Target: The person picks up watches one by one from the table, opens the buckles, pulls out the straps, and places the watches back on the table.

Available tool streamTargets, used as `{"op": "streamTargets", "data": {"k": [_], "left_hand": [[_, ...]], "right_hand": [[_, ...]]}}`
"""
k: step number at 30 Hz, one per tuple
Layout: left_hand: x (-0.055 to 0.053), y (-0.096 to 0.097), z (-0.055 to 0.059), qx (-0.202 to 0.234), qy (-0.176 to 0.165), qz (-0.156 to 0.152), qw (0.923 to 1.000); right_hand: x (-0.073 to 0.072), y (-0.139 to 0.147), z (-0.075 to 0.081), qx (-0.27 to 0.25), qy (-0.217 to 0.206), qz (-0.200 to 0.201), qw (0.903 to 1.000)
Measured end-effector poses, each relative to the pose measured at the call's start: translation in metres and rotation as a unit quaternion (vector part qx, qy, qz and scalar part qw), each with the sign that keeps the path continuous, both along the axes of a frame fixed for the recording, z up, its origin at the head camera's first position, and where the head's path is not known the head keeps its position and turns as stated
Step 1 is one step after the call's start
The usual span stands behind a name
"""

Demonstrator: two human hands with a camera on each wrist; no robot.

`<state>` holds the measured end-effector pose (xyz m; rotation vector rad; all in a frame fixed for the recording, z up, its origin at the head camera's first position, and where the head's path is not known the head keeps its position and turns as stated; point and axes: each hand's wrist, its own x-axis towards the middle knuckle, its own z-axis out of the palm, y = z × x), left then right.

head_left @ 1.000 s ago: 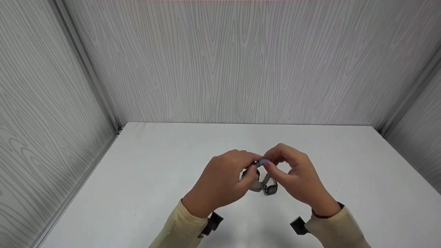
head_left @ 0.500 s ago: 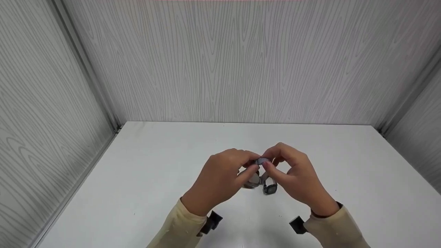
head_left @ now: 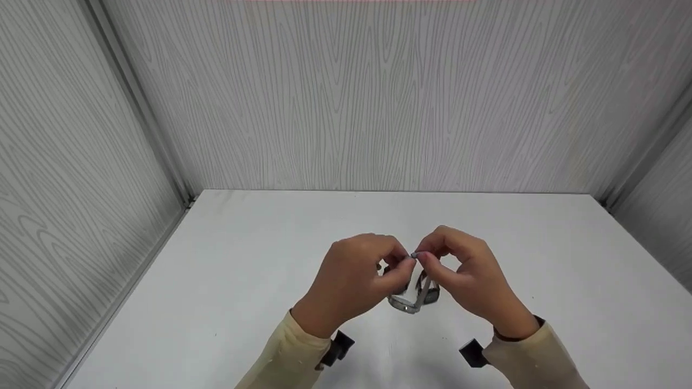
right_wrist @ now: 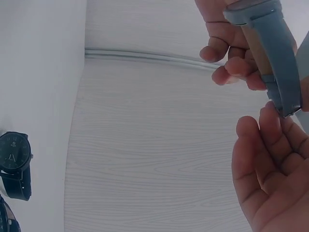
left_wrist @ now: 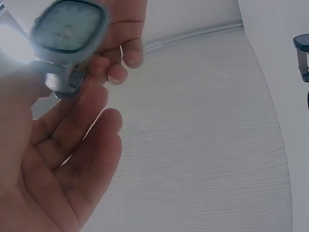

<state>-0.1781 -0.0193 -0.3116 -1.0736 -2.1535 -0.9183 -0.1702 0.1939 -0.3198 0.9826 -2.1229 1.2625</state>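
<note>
A wristwatch with a blue-grey strap (right_wrist: 277, 53) and a rounded-square pale face (left_wrist: 70, 26) hangs between my two hands. In the head view its silver case (head_left: 403, 305) shows below the fingertips. My left hand (head_left: 359, 278) pinches one side of the strap near its closed end. My right hand (head_left: 467, 270) pinches the strap from the other side, the fingertips of both hands nearly meeting. The fingers cover most of the buckle area. Both hands are raised above the white table (head_left: 259, 259).
A black round-faced watch (right_wrist: 14, 152) lies on the table, with part of another dark watch (right_wrist: 7, 217) beside it. In the head view a dark watch (head_left: 431, 296) shows behind the held one. Wood-grain panels (head_left: 346, 97) enclose the table's back and sides.
The held watch has turned and its case now hangs lower, toward me. Less of the strap shows between my fingertips. Both hands have barely shifted.
</note>
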Motion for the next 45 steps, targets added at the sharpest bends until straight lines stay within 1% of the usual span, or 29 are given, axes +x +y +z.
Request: {"op": "streamTargets", "data": {"k": [4,9,14,22,28,31,37,41,45], "left_hand": [[0.0005,-0.0002,0.0012,0.012,-0.017,-0.013,0.9997],[0.0012,-0.0007,0.0012,0.007,-0.035,-0.021,0.9992],[0.0009,0.0005,0.0003,-0.001,-0.035,-0.022,0.9991],[0.0022,0.0012,-0.0025,-0.007,-0.035,-0.019,0.9992],[0.0024,0.0012,-0.0028,-0.011,-0.039,-0.017,0.9991],[0.0028,-0.0004,-0.0019,-0.018,-0.037,-0.015,0.999],[0.0024,-0.0019,-0.0024,-0.033,-0.036,-0.011,0.9988],[0.0028,-0.0018,-0.0024,-0.028,-0.037,-0.004,0.9989],[0.0021,-0.0016,-0.0021,-0.01,-0.037,0.006,0.9992]], "right_hand": [[0.0014,-0.0003,0.0014,-0.016,-0.016,0.004,0.9997],[0.003,-0.0005,0.0011,-0.009,-0.027,-0.014,0.9995],[0.0027,0.0003,0.001,0.003,-0.033,-0.025,0.9992],[0.003,0.0004,-0.0024,0.001,-0.046,-0.023,0.9987],[0.0036,0.0,-0.0003,-0.011,-0.059,-0.017,0.9981],[0.0034,-0.0004,0.0013,-0.017,-0.058,-0.011,0.9981],[0.0034,0.0001,0.001,-0.023,-0.055,-0.019,0.998],[0.0031,-0.0002,0.0008,-0.023,-0.053,-0.034,0.9977],[0.0028,-0.0011,0.0016,-0.036,-0.048,-0.034,0.9976]]}}
